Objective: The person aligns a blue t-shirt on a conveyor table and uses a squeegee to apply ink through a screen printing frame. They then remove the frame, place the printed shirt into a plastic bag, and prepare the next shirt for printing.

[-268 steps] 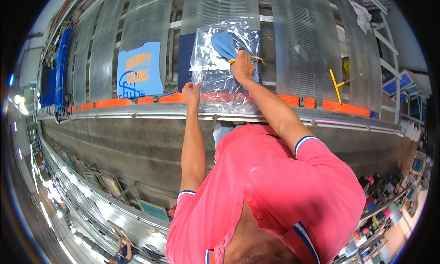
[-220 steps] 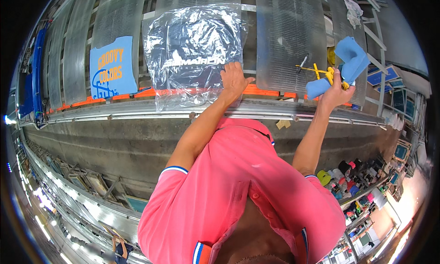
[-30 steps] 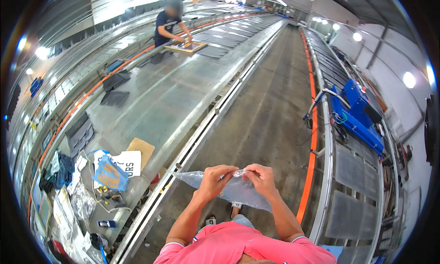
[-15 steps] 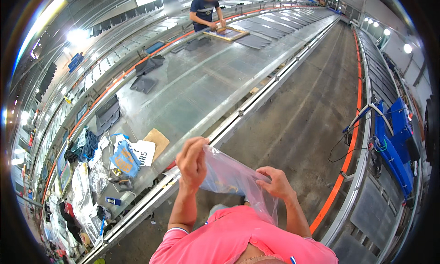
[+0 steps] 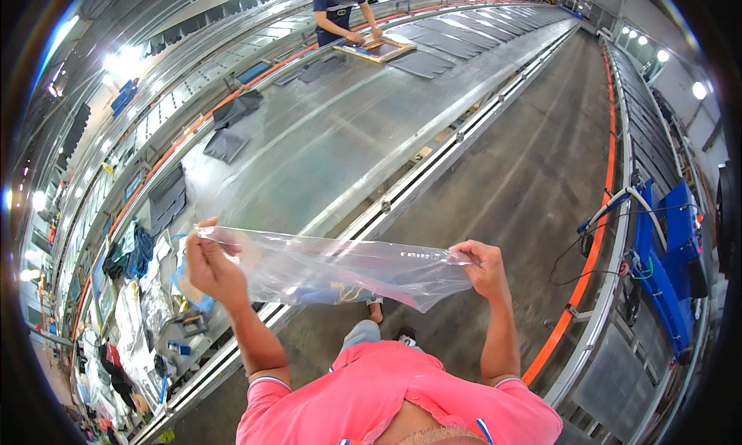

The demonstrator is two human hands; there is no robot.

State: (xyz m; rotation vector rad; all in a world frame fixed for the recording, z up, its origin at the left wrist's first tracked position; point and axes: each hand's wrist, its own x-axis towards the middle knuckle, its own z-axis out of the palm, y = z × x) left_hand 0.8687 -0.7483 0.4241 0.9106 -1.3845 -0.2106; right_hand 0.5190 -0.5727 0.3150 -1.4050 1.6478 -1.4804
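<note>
A clear plastic bag [image 5: 340, 263] is stretched sideways in front of my chest, over the edge of the long table and the floor. My left hand [image 5: 214, 265] pinches its left end between thumb and fingers. At the other end, my right hand [image 5: 485, 269] grips the upper right corner. Something blue with yellow marks shows through the lower middle of the bag; whether it lies inside or behind, I cannot tell. Behind my left hand, a blue cloth piece with orange print [image 5: 190, 287] lies partly hidden on the table.
A long metal-topped table [image 5: 309, 151] runs away from me, with dark fabric pieces [image 5: 226, 145] on it. A co-worker [image 5: 337, 16] handles a wooden frame [image 5: 376, 49] at its far side. Clutter and plastic [image 5: 143, 321] cover the near left. Blue equipment [image 5: 657, 275] stands right.
My hands have moved apart, the left one going left and the right one slightly right and up. The bag, bunched and hanging before, is now pulled out wide between them.
</note>
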